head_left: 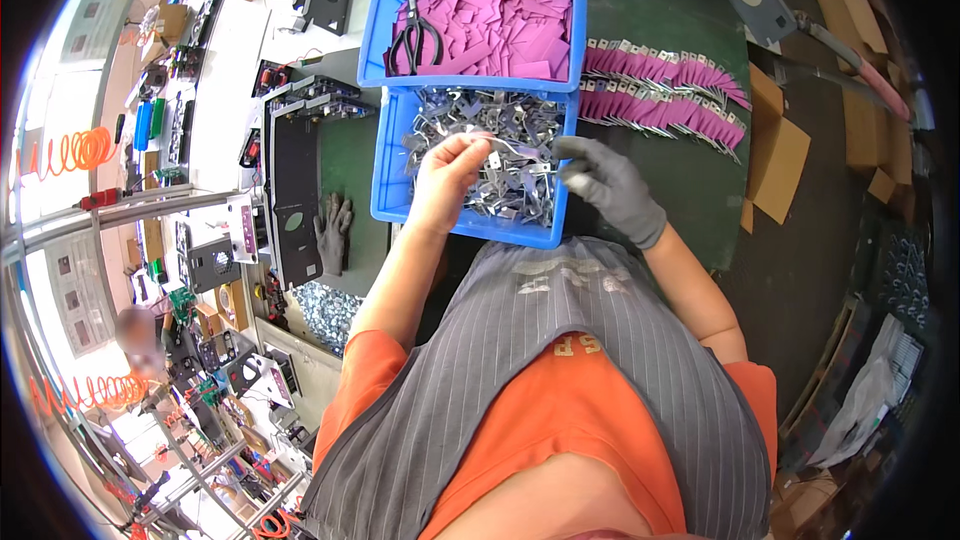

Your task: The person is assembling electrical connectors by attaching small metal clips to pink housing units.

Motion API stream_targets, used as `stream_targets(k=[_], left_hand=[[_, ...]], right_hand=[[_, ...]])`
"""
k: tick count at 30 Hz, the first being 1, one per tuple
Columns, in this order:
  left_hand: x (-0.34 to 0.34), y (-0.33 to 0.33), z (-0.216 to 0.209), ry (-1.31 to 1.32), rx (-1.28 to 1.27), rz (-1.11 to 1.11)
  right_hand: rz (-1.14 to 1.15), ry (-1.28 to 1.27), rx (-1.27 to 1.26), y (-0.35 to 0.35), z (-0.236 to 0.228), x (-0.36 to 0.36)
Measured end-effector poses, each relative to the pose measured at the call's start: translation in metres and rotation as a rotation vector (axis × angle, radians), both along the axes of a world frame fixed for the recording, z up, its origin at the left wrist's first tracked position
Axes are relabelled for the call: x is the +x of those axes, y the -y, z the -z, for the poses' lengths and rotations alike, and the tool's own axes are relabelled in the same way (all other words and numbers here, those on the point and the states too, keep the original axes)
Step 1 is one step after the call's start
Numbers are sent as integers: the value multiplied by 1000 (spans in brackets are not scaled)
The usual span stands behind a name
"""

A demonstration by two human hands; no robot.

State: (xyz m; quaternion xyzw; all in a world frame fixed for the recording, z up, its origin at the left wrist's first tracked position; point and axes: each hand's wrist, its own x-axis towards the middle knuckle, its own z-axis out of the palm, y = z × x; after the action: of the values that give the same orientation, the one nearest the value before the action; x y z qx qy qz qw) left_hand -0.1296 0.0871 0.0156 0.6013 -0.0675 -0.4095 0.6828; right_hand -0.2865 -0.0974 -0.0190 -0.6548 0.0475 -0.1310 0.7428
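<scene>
My bare left hand (447, 172) reaches into a blue bin (392, 195) full of small bent metal brackets (478, 120) and pinches one bracket (522, 152) between its fingertips. My right hand (608, 185), in a grey glove, hovers at the bin's right rim, its fingers curled near the same bracket; whether it touches the bracket is unclear. Behind this bin stands a second blue bin (380, 10) holding magenta paper-like slips (505, 20) and black pliers (415, 38).
Rows of brackets with magenta slips (665, 85) lie on the dark green mat to the right. A loose grey glove (333, 230) rests left of the bin beside black metal panels (295, 190). Cardboard pieces (778, 165) lie at right; another person (140, 340) sits far left.
</scene>
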Motion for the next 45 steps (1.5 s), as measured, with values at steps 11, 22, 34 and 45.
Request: stream_targets(k=[11,22,34,45], left_hand=[[58,44,-32,1311,490,73],[165,98,-9,1489,903,195],[167,121,0,1506,1153,171],[110,109,-8,885,117,32]], right_hand=[[-224,-231,1,-13,21,-12],[-157,-68,-286,-17,26,-11],[-153,-178,-101,-21,43,-14],[-143,-110,-191,-19,28,-8]])
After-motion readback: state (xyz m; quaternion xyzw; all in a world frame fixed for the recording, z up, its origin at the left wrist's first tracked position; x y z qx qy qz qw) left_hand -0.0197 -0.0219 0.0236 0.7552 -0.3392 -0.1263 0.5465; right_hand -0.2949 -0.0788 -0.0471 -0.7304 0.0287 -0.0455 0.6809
